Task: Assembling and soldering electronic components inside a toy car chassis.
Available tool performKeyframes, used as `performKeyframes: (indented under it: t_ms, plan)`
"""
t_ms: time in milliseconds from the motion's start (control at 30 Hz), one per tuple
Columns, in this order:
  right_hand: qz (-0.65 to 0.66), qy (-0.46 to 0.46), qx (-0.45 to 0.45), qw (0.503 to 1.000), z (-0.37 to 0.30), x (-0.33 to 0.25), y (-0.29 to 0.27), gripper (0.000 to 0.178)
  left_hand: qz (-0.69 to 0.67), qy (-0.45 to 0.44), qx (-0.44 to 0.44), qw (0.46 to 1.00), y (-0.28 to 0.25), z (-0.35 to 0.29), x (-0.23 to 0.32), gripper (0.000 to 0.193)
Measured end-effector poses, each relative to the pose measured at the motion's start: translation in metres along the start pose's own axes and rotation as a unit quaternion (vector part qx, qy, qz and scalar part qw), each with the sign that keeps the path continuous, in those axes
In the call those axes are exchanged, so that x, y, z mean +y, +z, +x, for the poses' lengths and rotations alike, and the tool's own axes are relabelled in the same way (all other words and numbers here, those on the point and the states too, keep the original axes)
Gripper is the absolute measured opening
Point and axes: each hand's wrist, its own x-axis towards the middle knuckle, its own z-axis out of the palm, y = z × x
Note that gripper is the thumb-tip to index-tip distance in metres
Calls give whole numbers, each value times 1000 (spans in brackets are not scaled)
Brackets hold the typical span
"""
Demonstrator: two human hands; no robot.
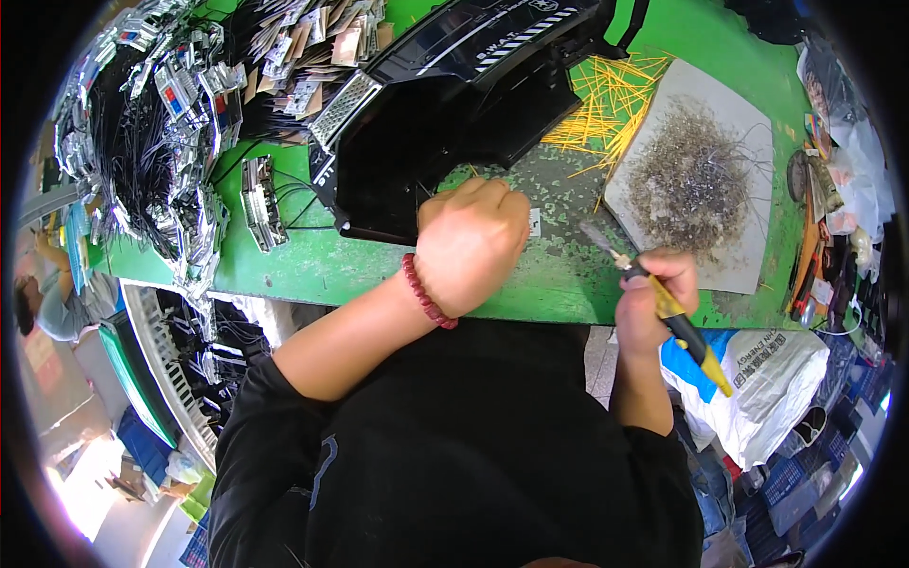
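Note:
My left hand, with a dark red bead bracelet at its wrist, is closed at the near side of a black plastic toy-vehicle shell. Its fingertips are hidden, so what they pinch does not show. The shell lies tipped over, its dark hollow side facing me. To the right, my right hand grips a soldering iron with a yellow and black handle. Its metal tip slants up and left, above the worn green tabletop and apart from the shell.
Chrome light parts with black wires heap at the left; one chrome part lies by the shell. Behind are stacked tagged pieces. Yellow thin strips lie beside a grey board bearing wire scraps. A white bag hangs below right.

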Motion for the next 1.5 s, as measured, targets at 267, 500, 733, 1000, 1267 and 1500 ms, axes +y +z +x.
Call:
performKeyframes:
  t_ms: [267,500,733,1000,1267,1500]
  plan:
    - [-36,5,-47,998,-4,-1,19,23,1,7,-10,1000,-4,-1,-2,14]
    - [-41,22,-59,997,-1,-1,20,24,2,15,-11,1000,-2,0,-4,16]
    - [-32,42,-53,997,-2,-3,21,22,-10,20,-10,1000,-2,1,-5,17]
    - [-27,38,-45,998,-4,4,16,22,-20,19,0,1000,-3,2,-5,17]
    - [-4,36,-42,998,-3,3,19,23,-28,15,-7,999,-4,2,-6,15]
    - [-1,51,-51,997,-1,1,20,23,-27,2,-45,999,-10,3,-6,12]
